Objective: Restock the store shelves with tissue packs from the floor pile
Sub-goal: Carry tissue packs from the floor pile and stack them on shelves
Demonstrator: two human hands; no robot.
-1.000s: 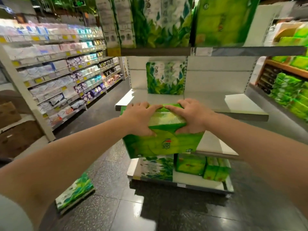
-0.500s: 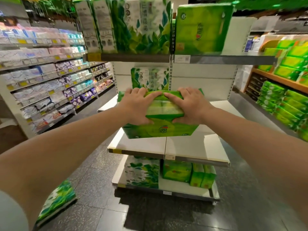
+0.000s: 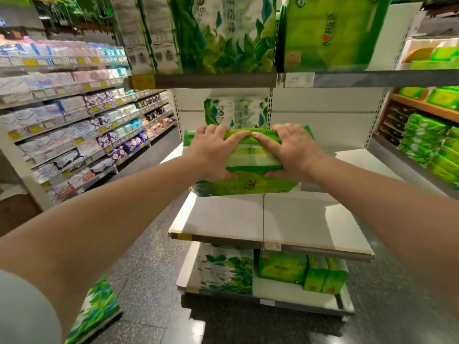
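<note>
Nearest, a green-and-white leaf-printed tissue pack point(image 3: 96, 311) is seen lying on the dark speckled floor point(image 3: 149, 281). Further out, a bright green plastic-wrapped tissue pack point(image 3: 248, 170) is gripped on top by the left hand point(image 3: 211, 152) and right hand point(image 3: 290, 150), fingers curled over its far edge, above the white middle shelf point(image 3: 273, 217). Behind it, a leaf-printed pack point(image 3: 236, 111) is stood against the shelf's back panel.
</note>
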